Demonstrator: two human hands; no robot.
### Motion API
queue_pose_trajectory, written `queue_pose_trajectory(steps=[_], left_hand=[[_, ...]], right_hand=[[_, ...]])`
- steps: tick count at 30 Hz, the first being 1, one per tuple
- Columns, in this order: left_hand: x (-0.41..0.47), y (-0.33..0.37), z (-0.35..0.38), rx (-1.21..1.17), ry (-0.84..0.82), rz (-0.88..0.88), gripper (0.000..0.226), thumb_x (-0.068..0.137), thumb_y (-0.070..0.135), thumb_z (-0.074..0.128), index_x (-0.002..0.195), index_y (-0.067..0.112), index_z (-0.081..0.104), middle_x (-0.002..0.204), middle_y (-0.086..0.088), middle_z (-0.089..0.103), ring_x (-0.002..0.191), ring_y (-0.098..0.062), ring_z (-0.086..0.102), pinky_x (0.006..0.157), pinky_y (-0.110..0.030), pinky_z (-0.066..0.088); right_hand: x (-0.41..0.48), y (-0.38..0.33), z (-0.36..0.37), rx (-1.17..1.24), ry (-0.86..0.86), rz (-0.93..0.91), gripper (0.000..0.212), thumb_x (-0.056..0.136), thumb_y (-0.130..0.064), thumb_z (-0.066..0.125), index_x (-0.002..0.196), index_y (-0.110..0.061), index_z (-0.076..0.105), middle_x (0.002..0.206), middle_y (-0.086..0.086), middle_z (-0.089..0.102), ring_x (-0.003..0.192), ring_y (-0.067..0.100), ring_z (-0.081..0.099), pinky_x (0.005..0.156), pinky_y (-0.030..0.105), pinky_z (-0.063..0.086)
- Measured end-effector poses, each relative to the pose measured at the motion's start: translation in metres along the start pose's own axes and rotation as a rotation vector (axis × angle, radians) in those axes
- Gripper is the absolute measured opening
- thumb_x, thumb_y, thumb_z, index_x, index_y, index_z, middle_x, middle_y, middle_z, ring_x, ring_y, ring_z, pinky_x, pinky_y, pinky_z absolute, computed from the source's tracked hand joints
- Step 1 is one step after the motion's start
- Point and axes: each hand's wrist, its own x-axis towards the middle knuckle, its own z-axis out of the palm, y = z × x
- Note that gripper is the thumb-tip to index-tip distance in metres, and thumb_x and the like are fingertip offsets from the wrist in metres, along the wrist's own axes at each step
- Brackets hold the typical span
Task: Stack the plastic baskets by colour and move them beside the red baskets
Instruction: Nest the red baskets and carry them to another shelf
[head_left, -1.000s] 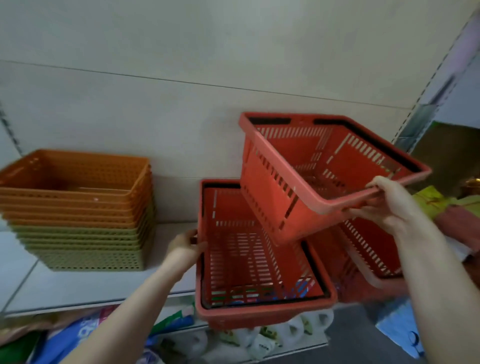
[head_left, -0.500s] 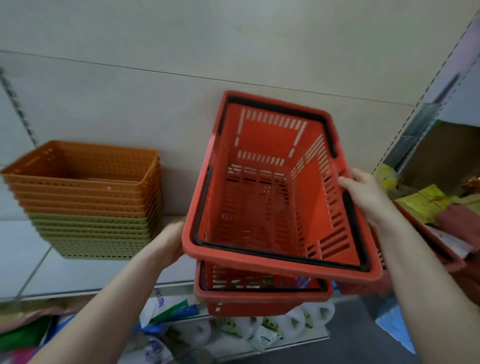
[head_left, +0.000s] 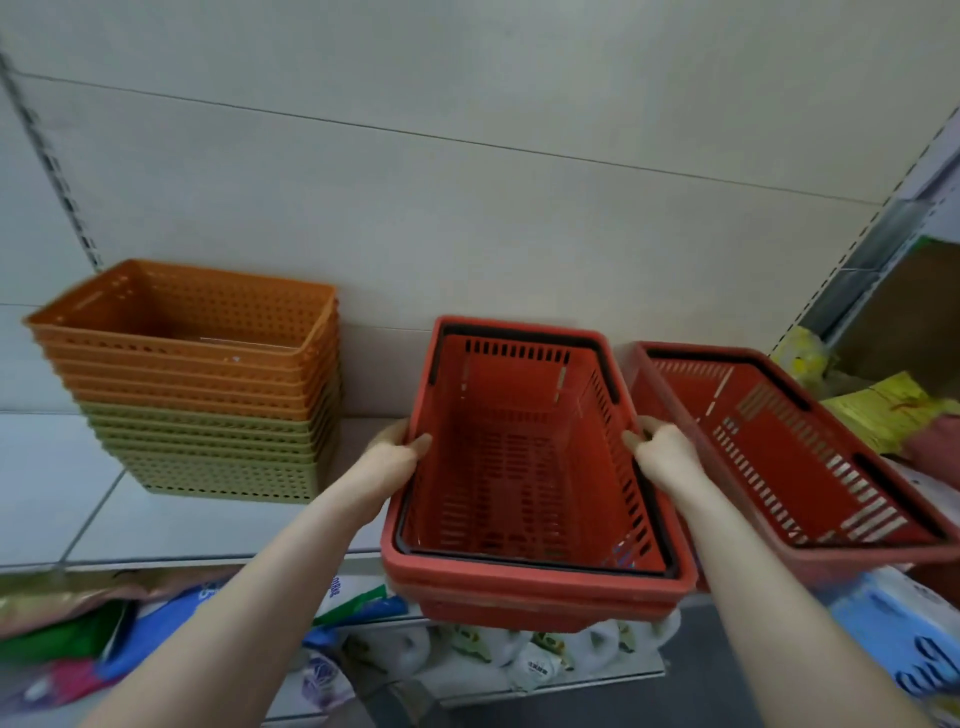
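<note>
Both hands clasp the long rims of the top red basket (head_left: 524, 467), left hand (head_left: 389, 460) and right hand (head_left: 662, 452) opposite, likely seating it squarely into the one beneath. It overhangs the shelf (head_left: 62, 493) edge; the orange-and-green stack (head_left: 202, 384) stands well left.

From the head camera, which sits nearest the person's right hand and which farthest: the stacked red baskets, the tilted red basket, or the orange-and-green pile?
1. Stacked red baskets: in the right hand's own grip.
2. Tilted red basket: just to its right.
3. Orange-and-green pile: far left on the shelf.
</note>
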Motion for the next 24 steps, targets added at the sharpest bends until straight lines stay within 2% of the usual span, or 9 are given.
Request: queue_pose_trajectory(steps=[2, 4, 7, 11, 14, 17, 19, 21, 24], left_hand=[[0.000, -0.004, 0.004, 0.074, 0.008, 0.054, 0.024, 0.096, 0.016, 0.051, 0.106, 0.033, 0.064, 0.104, -0.002, 0.074, 0.094, -0.020, 0.070, 0.094, -0.041, 0.053], [0.000, -0.004, 0.006, 0.133, 0.021, 0.086, 0.025, 0.096, 0.016, 0.050, 0.104, 0.037, 0.062, 0.098, 0.005, 0.073, 0.093, -0.019, 0.070, 0.091, -0.037, 0.054], [0.001, -0.004, 0.004, 0.174, 0.056, 0.090, 0.026, 0.095, 0.018, 0.050, 0.096, 0.041, 0.062, 0.095, 0.007, 0.072, 0.091, -0.018, 0.070, 0.088, -0.036, 0.054], [-0.001, -0.003, 0.004, 0.232, 0.061, 0.098, 0.025, 0.093, 0.021, 0.050, 0.105, 0.039, 0.061, 0.100, 0.001, 0.073, 0.088, -0.018, 0.070, 0.087, -0.038, 0.055], [-0.001, 0.002, 0.002, 0.291, 0.068, 0.115, 0.024, 0.093, 0.022, 0.050, 0.107, 0.037, 0.063, 0.099, 0.001, 0.073, 0.088, -0.018, 0.069, 0.087, -0.037, 0.055], [0.002, 0.009, -0.004, 0.447, 0.025, 0.142, 0.030, 0.093, 0.027, 0.052, 0.121, 0.034, 0.061, 0.115, -0.001, 0.070, 0.102, -0.023, 0.066, 0.091, -0.034, 0.051], [0.000, 0.011, -0.008, 0.698, 0.037, 0.245, 0.041, 0.091, 0.031, 0.052, 0.132, 0.026, 0.055, 0.124, -0.004, 0.065, 0.114, -0.029, 0.060, 0.094, -0.034, 0.047], [-0.005, 0.010, -0.009, 0.923, 0.064, 0.479, 0.050, 0.087, 0.036, 0.054, 0.133, 0.018, 0.055, 0.133, -0.010, 0.059, 0.126, -0.033, 0.051, 0.105, -0.037, 0.039], [-0.014, 0.000, 0.003, 1.085, -0.016, 0.629, 0.064, 0.083, 0.058, 0.039, 0.133, 0.022, 0.057, 0.141, -0.006, 0.054, 0.136, -0.030, 0.042, 0.115, -0.040, 0.031]], right_hand=[[-0.001, 0.006, 0.010, -0.098, -0.041, 0.059, 0.044, 0.096, -0.025, 0.050, 0.139, -0.013, 0.046, 0.131, 0.022, 0.060, 0.119, 0.040, 0.057, 0.099, 0.041, 0.046], [0.001, 0.011, 0.016, -0.138, -0.052, 0.086, 0.047, 0.095, -0.023, 0.046, 0.140, -0.013, 0.037, 0.125, 0.025, 0.060, 0.112, 0.043, 0.060, 0.094, 0.043, 0.049], [0.001, 0.007, 0.016, -0.127, -0.035, 0.091, 0.046, 0.094, -0.023, 0.046, 0.138, -0.013, 0.038, 0.125, 0.025, 0.060, 0.113, 0.044, 0.059, 0.093, 0.042, 0.048], [0.004, 0.006, 0.012, -0.174, -0.077, 0.124, 0.054, 0.091, -0.030, 0.051, 0.141, -0.017, 0.036, 0.129, 0.022, 0.059, 0.115, 0.041, 0.059, 0.098, 0.043, 0.048], [-0.003, 0.006, 0.012, -0.228, -0.085, 0.168, 0.058, 0.089, -0.025, 0.045, 0.144, -0.018, 0.030, 0.129, 0.022, 0.058, 0.115, 0.042, 0.059, 0.098, 0.044, 0.048], [-0.014, 0.008, 0.019, -0.238, -0.014, 0.242, 0.059, 0.087, -0.016, 0.042, 0.144, -0.011, 0.026, 0.131, 0.025, 0.056, 0.118, 0.043, 0.056, 0.098, 0.043, 0.047], [-0.020, 0.008, 0.024, -0.214, 0.018, 0.294, 0.062, 0.088, -0.011, 0.043, 0.146, -0.007, 0.023, 0.133, 0.026, 0.055, 0.122, 0.044, 0.054, 0.099, 0.043, 0.045], [-0.026, 0.008, 0.029, -0.197, 0.038, 0.343, 0.063, 0.090, -0.009, 0.044, 0.148, -0.004, 0.020, 0.136, 0.027, 0.052, 0.126, 0.043, 0.051, 0.102, 0.043, 0.042], [-0.032, 0.009, 0.032, -0.163, 0.022, 0.394, 0.066, 0.092, -0.013, 0.044, 0.151, -0.003, 0.015, 0.142, 0.027, 0.047, 0.130, 0.042, 0.047, 0.106, 0.042, 0.039]])
